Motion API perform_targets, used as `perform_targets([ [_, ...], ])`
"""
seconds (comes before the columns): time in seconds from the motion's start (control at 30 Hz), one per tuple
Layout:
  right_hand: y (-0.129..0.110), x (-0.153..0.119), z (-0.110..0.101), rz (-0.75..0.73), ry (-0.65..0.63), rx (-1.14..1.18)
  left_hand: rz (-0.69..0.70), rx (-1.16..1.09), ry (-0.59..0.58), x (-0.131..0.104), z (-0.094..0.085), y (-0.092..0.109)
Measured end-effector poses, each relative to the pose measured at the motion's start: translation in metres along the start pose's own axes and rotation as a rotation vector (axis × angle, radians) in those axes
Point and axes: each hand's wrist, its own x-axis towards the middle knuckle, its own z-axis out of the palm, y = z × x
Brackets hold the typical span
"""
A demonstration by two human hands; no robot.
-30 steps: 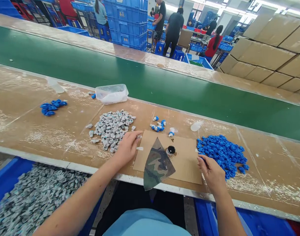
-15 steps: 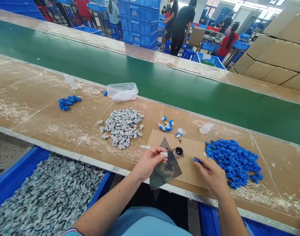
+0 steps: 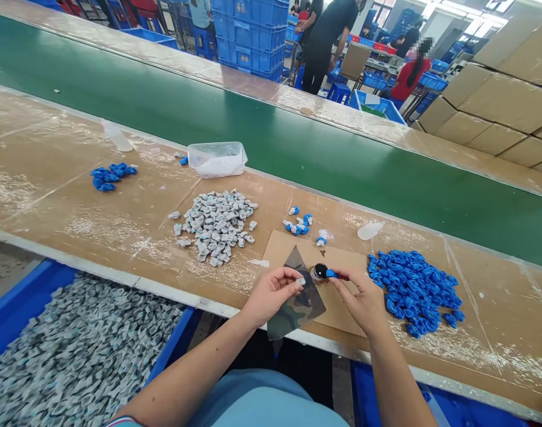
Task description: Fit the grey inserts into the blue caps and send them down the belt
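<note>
My left hand [image 3: 277,293] pinches a small grey-white piece [image 3: 301,281] above a camouflage cloth [image 3: 293,314]. Between finger and thumb, my right hand [image 3: 357,296] grips a small blue piece [image 3: 331,273] at the edge of a little round pot [image 3: 319,271] with a dark top. Whether the blue piece touches the dark surface I cannot tell. Cloth and pot rest on a cardboard sheet [image 3: 342,308]. A heap of blue pieces [image 3: 413,290] lies right of my right hand; a heap of grey pieces [image 3: 220,225] lies left of the cloth.
Beyond the heaps stand a clear plastic tub [image 3: 217,160] and several joined blue-and-grey pieces [image 3: 300,225]. A white bottle [image 3: 116,136] lies farther left. The green conveyor belt [image 3: 253,127] runs behind. Below the table edge is a blue crate [image 3: 19,296] full of grey pieces.
My right hand has moved left with the blue piece, from beside the blue heap to the pot. My left hand stays over the cloth and has turned the grey-white piece slightly.
</note>
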Motion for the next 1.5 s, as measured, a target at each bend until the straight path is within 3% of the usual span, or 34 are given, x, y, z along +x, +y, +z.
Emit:
perform_targets([
  [0.2,-0.001,-0.001,-0.002,-0.020,0.002,-0.002,0.021,0.002,-0.025,0.001,0.000,-0.005],
  [0.33,-0.002,-0.003,-0.002,0.043,-0.001,0.032,0.065,0.054,-0.032,0.001,0.000,-0.007],
  [0.53,-0.010,-0.013,0.004,0.154,-0.001,0.286,0.083,0.054,-0.033,0.001,0.001,-0.011],
  [0.77,-0.031,-0.015,0.013,0.020,-0.094,0.283,0.092,0.057,-0.104,0.000,0.000,-0.010],
  [0.97,-0.028,-0.009,0.007,-0.112,-0.185,0.253,0.136,0.152,-0.140,-0.001,-0.001,-0.014],
  [1.07,-0.026,-0.011,0.007,-0.107,-0.196,0.256,0.131,0.165,-0.162,-0.001,-0.002,-0.014],
  [1.17,-0.025,-0.016,0.015,-0.046,-0.168,0.298,0.091,0.128,-0.158,-0.001,-0.002,-0.012],
  [1.33,-0.026,-0.027,0.031,0.034,-0.007,0.348,0.055,0.082,-0.134,0.000,0.001,-0.009],
  [1.5,-0.014,-0.029,0.010,-0.062,-0.030,0.244,0.079,0.182,-0.113,-0.002,0.000,0.003],
])
